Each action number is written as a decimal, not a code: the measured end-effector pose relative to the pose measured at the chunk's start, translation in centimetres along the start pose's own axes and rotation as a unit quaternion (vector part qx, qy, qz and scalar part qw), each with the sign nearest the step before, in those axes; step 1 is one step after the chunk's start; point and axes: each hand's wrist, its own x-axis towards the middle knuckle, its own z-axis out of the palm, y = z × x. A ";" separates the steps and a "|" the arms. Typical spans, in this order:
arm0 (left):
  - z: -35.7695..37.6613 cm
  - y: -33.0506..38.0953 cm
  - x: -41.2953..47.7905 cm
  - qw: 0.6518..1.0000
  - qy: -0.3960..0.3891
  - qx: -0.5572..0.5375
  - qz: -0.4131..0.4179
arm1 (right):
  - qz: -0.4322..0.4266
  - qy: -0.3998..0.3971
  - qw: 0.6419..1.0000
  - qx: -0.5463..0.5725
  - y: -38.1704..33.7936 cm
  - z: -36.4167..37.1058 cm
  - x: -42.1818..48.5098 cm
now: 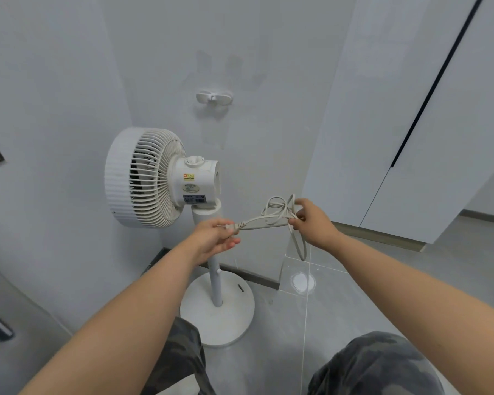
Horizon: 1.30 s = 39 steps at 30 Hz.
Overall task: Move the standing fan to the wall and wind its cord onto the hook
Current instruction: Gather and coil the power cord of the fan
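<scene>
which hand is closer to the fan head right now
Left. The left hand pinches the plug just below the fan head, in front of its pole; the right hand grips the looped cord farther off to the right.

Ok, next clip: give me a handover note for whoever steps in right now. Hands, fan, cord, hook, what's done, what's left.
Left hand: pinches the plug.
Right hand: grips a loose bundle of cord loops; one loop hangs below it.
Fan: upright, close to the wall, below and left of the hook.
Hook: nothing on it.
Done: fan at the wall, cord partly gathered between the hands.
Left: wind the cord onto the hook.
</scene>
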 end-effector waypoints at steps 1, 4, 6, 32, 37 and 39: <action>-0.2 0.2 0.0 1.000 0.011 0.023 0.015 | -0.013 0.013 1.000 -0.008 -0.1 0.0 -0.2; -0.7 1.0 0.2 0.995 0.036 0.082 0.051 | -0.091 0.021 0.993 -0.066 -0.5 -0.2 -1.0; -0.6 1.5 0.3 0.992 0.059 0.087 0.070 | -0.137 0.003 0.982 -0.133 -0.5 -0.4 -1.0; 6.1 3.1 0.1 0.920 0.029 0.302 0.248 | -0.031 0.020 0.998 -0.056 -4.5 -2.0 0.6; 5.9 2.8 -0.2 0.947 0.009 0.241 0.211 | -0.003 0.023 0.998 -0.051 -4.8 -1.7 0.9; 5.8 2.7 -0.4 0.942 0.008 0.258 0.216 | 0.008 0.022 0.999 -0.042 -4.9 -1.5 0.9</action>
